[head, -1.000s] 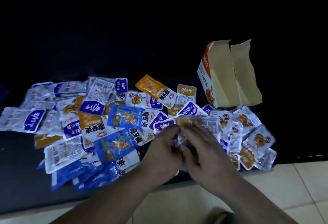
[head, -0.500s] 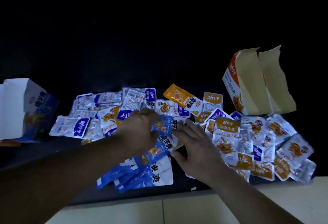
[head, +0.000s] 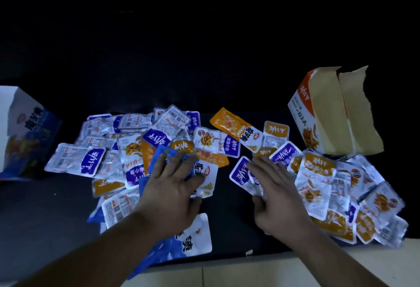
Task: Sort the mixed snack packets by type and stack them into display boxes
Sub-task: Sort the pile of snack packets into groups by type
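Fingers (head: 176, 164) of the left hand (head: 170, 198) lie straight and spread, pressing flat on a blue packet (head: 209, 174) and gripping nothing. At its 3 o'clock, the right hand (head: 277, 198) rests loose, straight fingers on a purple packet (head: 241, 171). Mixed packets (head: 227, 143) fan across the dark table (head: 45, 207) from 9 to 3 o'clock. An orange box (head: 318, 116) stands open at 2 o'clock, a blue box (head: 22, 132) at 9.

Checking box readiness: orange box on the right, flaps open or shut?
Open: the orange box has both brown flaps standing up, spread apart.
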`<action>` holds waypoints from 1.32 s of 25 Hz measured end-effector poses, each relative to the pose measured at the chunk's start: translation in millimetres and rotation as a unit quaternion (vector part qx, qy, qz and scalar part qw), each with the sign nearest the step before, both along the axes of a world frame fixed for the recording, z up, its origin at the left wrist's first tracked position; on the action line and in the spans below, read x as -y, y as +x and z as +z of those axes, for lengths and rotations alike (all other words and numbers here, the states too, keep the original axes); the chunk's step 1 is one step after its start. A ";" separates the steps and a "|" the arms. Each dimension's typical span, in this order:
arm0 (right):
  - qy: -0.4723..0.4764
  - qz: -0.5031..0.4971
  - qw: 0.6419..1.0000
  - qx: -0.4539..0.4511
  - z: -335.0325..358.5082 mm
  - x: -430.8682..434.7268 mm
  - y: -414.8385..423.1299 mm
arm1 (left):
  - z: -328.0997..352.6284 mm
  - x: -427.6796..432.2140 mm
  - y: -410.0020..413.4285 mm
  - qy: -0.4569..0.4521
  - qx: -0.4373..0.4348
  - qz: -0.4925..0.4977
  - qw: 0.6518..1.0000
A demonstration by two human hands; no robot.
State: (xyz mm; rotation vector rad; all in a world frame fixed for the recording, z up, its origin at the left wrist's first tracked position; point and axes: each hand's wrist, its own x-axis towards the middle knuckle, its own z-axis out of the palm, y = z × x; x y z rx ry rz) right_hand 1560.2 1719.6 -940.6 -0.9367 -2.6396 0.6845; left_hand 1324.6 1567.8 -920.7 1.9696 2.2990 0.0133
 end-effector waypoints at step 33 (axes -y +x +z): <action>0.098 -0.027 0.970 0.219 7.0 -3.9 20.8 | -0.5 -59.7 13.2 -0.035 -0.075 0.055 0.995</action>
